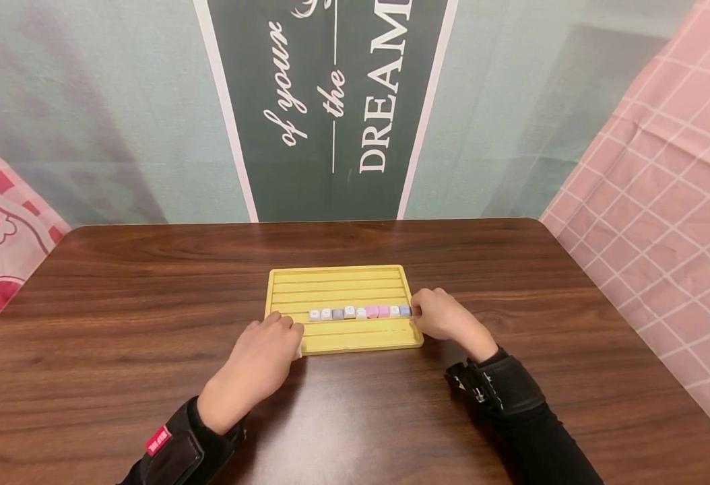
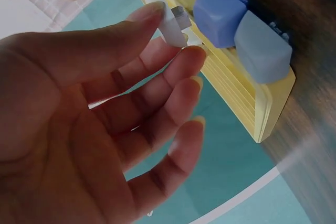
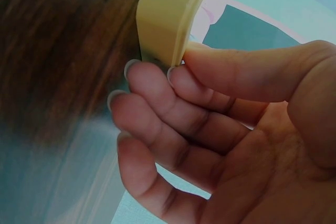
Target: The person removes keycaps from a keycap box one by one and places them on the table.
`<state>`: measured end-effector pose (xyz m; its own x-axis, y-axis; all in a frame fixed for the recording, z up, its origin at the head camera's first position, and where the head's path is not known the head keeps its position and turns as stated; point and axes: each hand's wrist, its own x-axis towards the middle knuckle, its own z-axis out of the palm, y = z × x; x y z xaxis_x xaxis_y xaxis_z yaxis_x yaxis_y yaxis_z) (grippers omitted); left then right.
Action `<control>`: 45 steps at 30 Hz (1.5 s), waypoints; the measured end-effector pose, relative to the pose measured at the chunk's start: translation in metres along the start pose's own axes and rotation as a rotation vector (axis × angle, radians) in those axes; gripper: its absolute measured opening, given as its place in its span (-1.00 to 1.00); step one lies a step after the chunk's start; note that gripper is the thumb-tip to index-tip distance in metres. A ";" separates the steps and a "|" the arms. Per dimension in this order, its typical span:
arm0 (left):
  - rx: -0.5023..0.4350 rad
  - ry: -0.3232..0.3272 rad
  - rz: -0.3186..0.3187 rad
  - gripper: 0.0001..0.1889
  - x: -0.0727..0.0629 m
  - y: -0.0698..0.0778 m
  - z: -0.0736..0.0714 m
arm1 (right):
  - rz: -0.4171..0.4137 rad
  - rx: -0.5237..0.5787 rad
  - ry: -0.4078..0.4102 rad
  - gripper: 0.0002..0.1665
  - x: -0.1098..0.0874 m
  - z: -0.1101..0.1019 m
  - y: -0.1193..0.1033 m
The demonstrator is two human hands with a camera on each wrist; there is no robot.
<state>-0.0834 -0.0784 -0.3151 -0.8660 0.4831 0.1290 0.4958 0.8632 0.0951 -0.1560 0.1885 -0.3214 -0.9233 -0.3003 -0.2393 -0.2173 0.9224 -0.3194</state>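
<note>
A shallow yellow tray [image 1: 355, 340] with raised ridges lies on the table. Along one ridge runs a row of several keycaps [image 1: 349, 312] in white, grey, pink and blue. My left hand [image 1: 265, 353], over the tray's near left corner, pinches a white keycap [image 2: 171, 28] between thumb and index finger; its grey stem shows. Close to those fingertips, at the tray's edge, are a blue keycap [image 2: 216, 15] and a grey-blue keycap [image 2: 262, 47], both hidden by the hand in the head view. At the tray's right side, my right hand [image 1: 443, 314] grips the rim between thumb and fingers.
The dark wooden table [image 1: 149, 296] extends around the tray on all sides. Behind its far edge hangs a green and pale blue cloth [image 1: 331, 195] with lettering. A pink checked cloth [image 1: 664, 202] hangs at the right, a patterned pink cloth [image 1: 3, 256] at the left.
</note>
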 end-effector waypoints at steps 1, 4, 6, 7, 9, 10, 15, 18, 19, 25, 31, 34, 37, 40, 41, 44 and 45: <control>0.002 0.000 0.001 -0.86 -0.001 0.000 0.000 | 0.001 0.000 0.000 -0.77 0.000 0.000 0.000; 0.003 -0.013 0.000 -0.87 -0.002 0.002 0.000 | -0.002 0.001 0.000 -0.77 0.000 0.000 0.000; -0.005 -0.026 -0.004 -0.88 -0.003 0.003 -0.001 | -0.003 0.002 0.000 -0.77 0.000 0.000 0.000; -0.012 -0.033 -0.005 -0.88 -0.003 0.003 -0.001 | -0.003 0.002 0.001 -0.77 0.000 0.000 0.000; -0.022 -0.047 -0.007 -0.88 -0.004 0.004 -0.001 | -0.002 0.003 -0.001 -0.77 0.000 0.000 0.000; -0.025 -0.053 -0.008 -0.88 -0.004 0.004 0.000 | -0.001 0.003 -0.001 -0.77 0.000 0.000 0.000; -0.029 -0.072 -0.007 -0.89 -0.004 0.004 0.003 | -0.003 0.001 -0.001 -0.78 0.000 0.000 0.001; -0.033 -0.075 -0.008 -0.89 -0.004 0.003 0.004 | -0.006 0.000 0.003 -0.78 0.000 0.000 0.001; -0.033 -0.077 -0.008 -0.90 -0.003 0.003 0.005 | -0.007 -0.001 0.004 -0.78 0.000 0.000 0.001; -0.025 -0.083 -0.001 -0.91 -0.003 0.004 0.006 | -0.021 -0.004 0.011 -0.76 0.000 0.000 0.001; -0.012 -0.055 0.010 -0.90 -0.003 0.003 0.009 | -0.024 -0.003 0.007 -0.76 0.000 0.000 0.001; -0.011 -0.045 0.012 -0.89 -0.003 0.003 0.009 | -0.020 -0.001 0.005 -0.77 0.000 0.000 0.001; -0.011 -0.037 0.013 -0.89 -0.003 0.003 0.010 | -0.017 0.000 0.004 -0.77 0.000 0.000 0.000; -0.012 -0.035 0.012 -0.88 -0.003 0.003 0.010 | -0.018 0.002 0.004 -0.76 0.000 0.000 0.000; -0.013 -0.036 0.011 -0.88 -0.003 0.003 0.010 | -0.019 0.003 0.004 -0.76 0.000 0.000 0.000; -0.012 -0.034 0.012 -0.88 -0.003 0.003 0.010 | -0.019 0.005 0.005 -0.76 0.000 -0.001 0.000; -0.011 -0.034 0.013 -0.88 -0.003 0.003 0.010 | -0.020 0.007 0.005 -0.76 0.000 -0.001 0.000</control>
<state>-0.0802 -0.0756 -0.3249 -0.8613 0.4987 0.0971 0.5072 0.8555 0.1045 -0.1560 0.1890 -0.3208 -0.9204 -0.3173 -0.2283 -0.2335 0.9147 -0.3300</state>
